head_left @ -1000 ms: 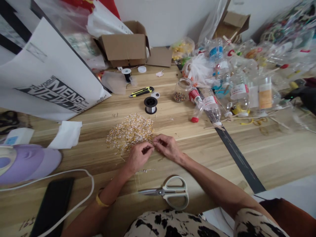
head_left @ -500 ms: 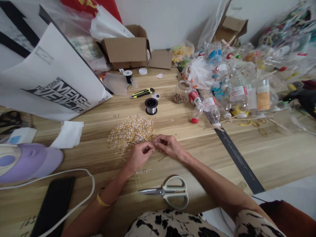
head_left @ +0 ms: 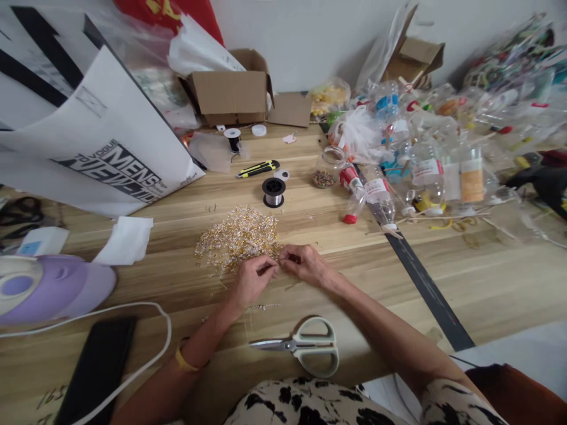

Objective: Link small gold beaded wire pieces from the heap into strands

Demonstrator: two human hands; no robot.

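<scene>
My left hand (head_left: 253,280) is closed in a pinch at the near edge of a pile of small gold and clear beads (head_left: 237,236). Close beside it, my right hand (head_left: 305,264) also pinches, its fingertips almost meeting the left ones. What lies between the fingertips is too small to make out. A short beaded strand (head_left: 264,306) lies on the wood below my hands, with a thin thread near it. Nearer to me are scissors (head_left: 295,345) with pale handles, blades pointing left. Beyond the beads stands a black spool of clear line (head_left: 273,193).
A yellow-black utility knife (head_left: 258,169) and a jar of beads (head_left: 328,168) lie farther back. Plastic bottles (head_left: 427,177) crowd the right. On the left are a white paper bag (head_left: 101,141), a purple device (head_left: 66,286), a white cable (head_left: 163,330) and a black phone (head_left: 97,366).
The view has shifted slightly, moving everything a little. Both hands stay pinched in nearly the same place, with a slightly wider gap between the fingertips.
</scene>
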